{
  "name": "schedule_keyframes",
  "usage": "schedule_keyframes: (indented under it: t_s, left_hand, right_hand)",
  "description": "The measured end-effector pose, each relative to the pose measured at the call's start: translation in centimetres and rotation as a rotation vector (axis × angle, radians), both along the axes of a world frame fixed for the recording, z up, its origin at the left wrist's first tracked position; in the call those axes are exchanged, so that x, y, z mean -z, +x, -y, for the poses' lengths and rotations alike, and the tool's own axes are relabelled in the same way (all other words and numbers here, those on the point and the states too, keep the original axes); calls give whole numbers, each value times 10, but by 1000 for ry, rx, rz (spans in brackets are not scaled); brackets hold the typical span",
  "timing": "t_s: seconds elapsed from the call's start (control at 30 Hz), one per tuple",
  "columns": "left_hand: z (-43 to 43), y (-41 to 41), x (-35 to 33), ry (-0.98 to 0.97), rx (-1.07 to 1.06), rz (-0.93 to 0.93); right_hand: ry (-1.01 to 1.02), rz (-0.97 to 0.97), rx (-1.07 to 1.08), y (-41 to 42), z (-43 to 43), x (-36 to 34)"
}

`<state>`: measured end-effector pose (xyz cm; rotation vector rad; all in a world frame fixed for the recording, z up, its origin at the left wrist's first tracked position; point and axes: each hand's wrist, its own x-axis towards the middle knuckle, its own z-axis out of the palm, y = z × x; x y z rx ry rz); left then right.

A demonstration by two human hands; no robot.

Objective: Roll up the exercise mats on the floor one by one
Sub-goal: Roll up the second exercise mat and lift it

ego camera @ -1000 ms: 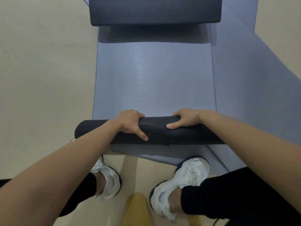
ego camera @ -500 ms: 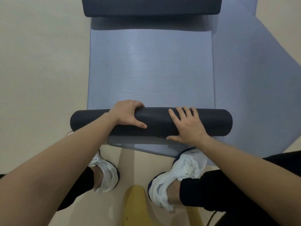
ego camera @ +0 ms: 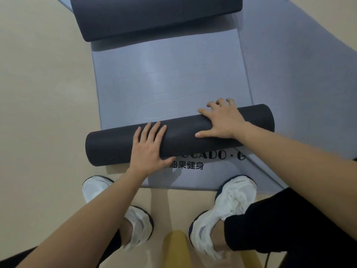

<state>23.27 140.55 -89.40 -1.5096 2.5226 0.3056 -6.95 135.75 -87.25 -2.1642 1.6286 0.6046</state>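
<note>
A dark grey mat roll [ego camera: 185, 136] lies across a light blue-grey mat [ego camera: 170, 80] on the floor in front of me. My left hand [ego camera: 148, 149] lies flat on the roll's left half, its fingers straight and pointing away. My right hand [ego camera: 222, 118] sits on top of the roll's right half, with the fingers bent over its far side and the thumb stretched out along the top. Between the roll and my shoes, a strip of flat mat with black printed lettering [ego camera: 193, 163] is uncovered.
A second, thicker dark roll [ego camera: 154, 16] lies across the far end of the mat. Another flat blue-grey mat [ego camera: 301, 80] spreads at an angle on the right. My white shoes [ego camera: 228, 209] stand at the near edge, with a yellow object [ego camera: 173, 248] between them. The floor [ego camera: 42, 93] is beige.
The roll has moved away from me, uncovering the lettering. My left hand opened from a grip to a flat palm. My right hand slid forward, its fingers now over the roll's far side.
</note>
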Motion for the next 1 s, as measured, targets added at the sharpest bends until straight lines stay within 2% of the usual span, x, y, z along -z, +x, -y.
schedule_keyframes:
  t_s: [0.1,0.27,0.4,0.5,0.57,0.63,0.77,0.9,1.0]
  left_hand:
    - [16,0,1,-11,-8,-43]
    - [54,3,-4,41,-9,-123]
    - [99,0,-12,237,1,-96]
    - [120,-5,-15,323,-5,-69]
    - [124,-8,-18,281,2,-47]
    - [118,-9,-22,148,-5,-62]
    - [86,-16,-27,-41,-137,-145]
    - [59,-25,-33,-10,-237,-124]
    - [46,-19,-46,71,-223,-94]
  right_hand:
    - [-150,-11,115,7,-13,-5]
    - [-438,167,-54,14,-34,2]
    - [-354,37,-89,16,-29,11]
    - [-342,32,-101,12,-7,12]
    - [-323,58,-119,11,8,8]
    - [-269,84,-108,10,21,1]
    - [-150,153,-46,9,47,-18]
    - [-80,155,-81,18,45,-29]
    - [13,211,-35,21,29,-33]
